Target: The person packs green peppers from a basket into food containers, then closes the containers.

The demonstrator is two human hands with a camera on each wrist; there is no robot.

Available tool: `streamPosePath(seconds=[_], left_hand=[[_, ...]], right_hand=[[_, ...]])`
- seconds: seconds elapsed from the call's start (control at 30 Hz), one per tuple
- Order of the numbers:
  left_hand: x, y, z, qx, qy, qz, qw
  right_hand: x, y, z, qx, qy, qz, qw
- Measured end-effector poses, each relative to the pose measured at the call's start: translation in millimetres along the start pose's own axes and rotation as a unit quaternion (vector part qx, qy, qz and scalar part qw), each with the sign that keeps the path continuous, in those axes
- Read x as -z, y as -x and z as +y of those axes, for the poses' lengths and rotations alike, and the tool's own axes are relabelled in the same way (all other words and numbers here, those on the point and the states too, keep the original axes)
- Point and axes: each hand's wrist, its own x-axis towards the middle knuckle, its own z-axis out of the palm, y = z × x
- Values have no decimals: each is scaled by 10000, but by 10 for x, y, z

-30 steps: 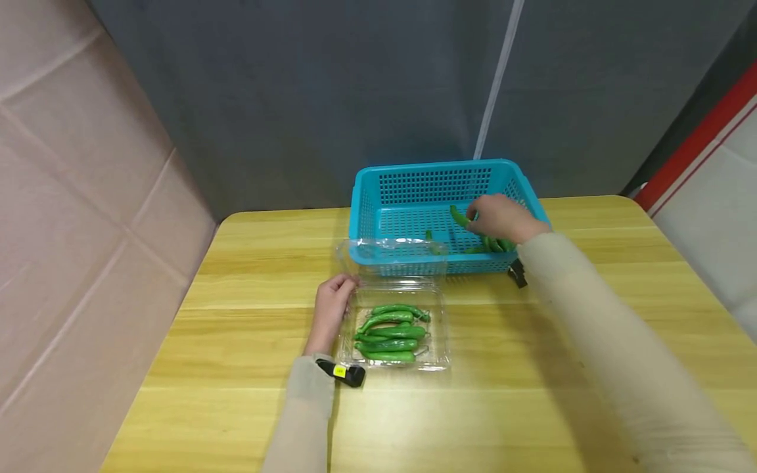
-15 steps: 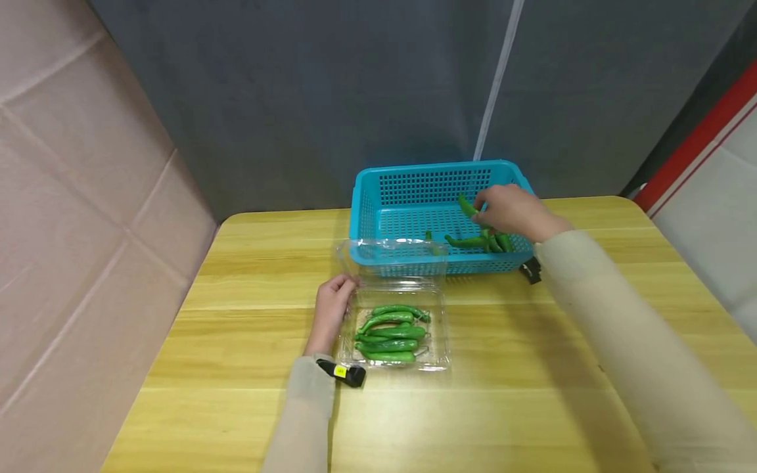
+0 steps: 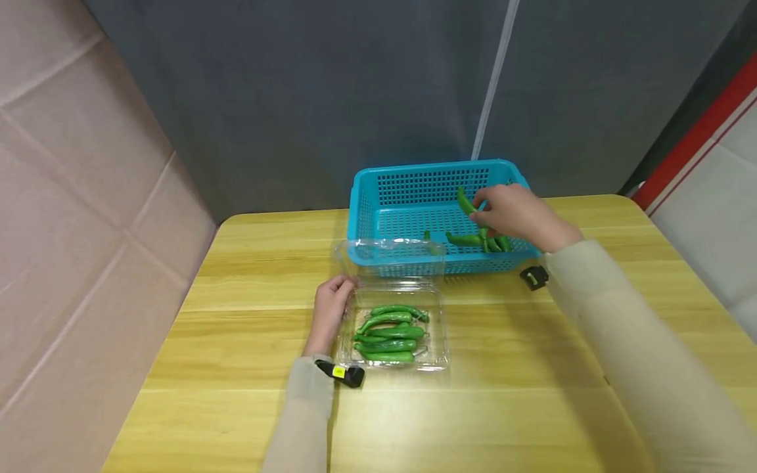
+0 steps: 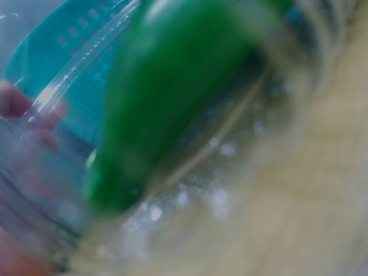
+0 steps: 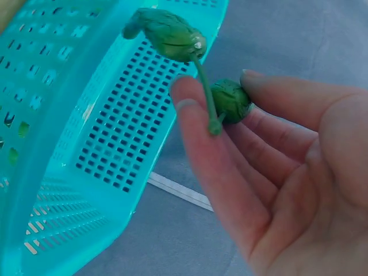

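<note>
My right hand point(image 3: 517, 213) is over the right part of a blue plastic basket point(image 3: 408, 169), pinching a green chili pepper point(image 3: 466, 202) between thumb and fingers. In the right wrist view, one pepper end point(image 5: 231, 102) sits between thumb and fingers. A second pepper point(image 5: 172, 37) has its stem crossing the fingertips; I cannot tell whether it is held too. My left hand point(image 3: 331, 309) pinches the left edge of a clear plastic clamshell box point(image 3: 439, 348) near its hinge. Inside the box, several green peppers point(image 3: 393, 332) lie side by side. One pepper point(image 4: 167, 98) fills the left wrist view, blurred.
Several more peppers point(image 3: 467, 240) lie in the basket's near right part. The clamshell's raised lid point(image 3: 390, 253) leans over the basket's front wall. Underneath is a wooden table point(image 3: 248, 276), with a grey curtain point(image 3: 296, 98) behind it.
My right hand has lifted slightly and shifted right with the pepper, showing more peppers below in the basket. The left hand and clamshell stay put.
</note>
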Motion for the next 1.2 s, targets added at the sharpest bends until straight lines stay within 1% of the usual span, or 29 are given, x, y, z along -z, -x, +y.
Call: streamPosePath(seconds=[0.13, 0.23, 0.5, 0.6, 0.67, 0.87, 0.97, 1.07, 1.2], left_hand=[[-1, 63, 134, 20, -73, -50, 10000], [-3, 73, 164, 41, -128, -19, 9999], [-15, 70, 151, 71, 12, -37, 10000], [-11, 68, 145, 26, 93, -61, 9999], [-4, 65, 138, 10, 119, -65, 9999], [7, 62, 128, 47, 133, -117, 9998], [11, 63, 126, 49, 121, -125, 9998], [12, 59, 126, 39, 137, -112, 9998], [8, 55, 128, 10, 139, -110, 9998]], right_hand=[[-17, 37, -14, 16, -91, 146, 9999], [-33, 66, -25, 74, -128, 348, 9993], [-102, 165, -77, 147, -294, 818, 9961], [-126, 206, -98, 91, -548, 903, 9944], [-139, 234, -115, 35, -815, 919, 9924], [-195, 296, -132, -127, -1564, 974, 9828], [-236, 324, -108, -200, -1969, 1010, 9750], [-287, 362, -67, -255, -2386, 1084, 9647], [-356, 423, -17, -377, -2618, 1214, 9567]])
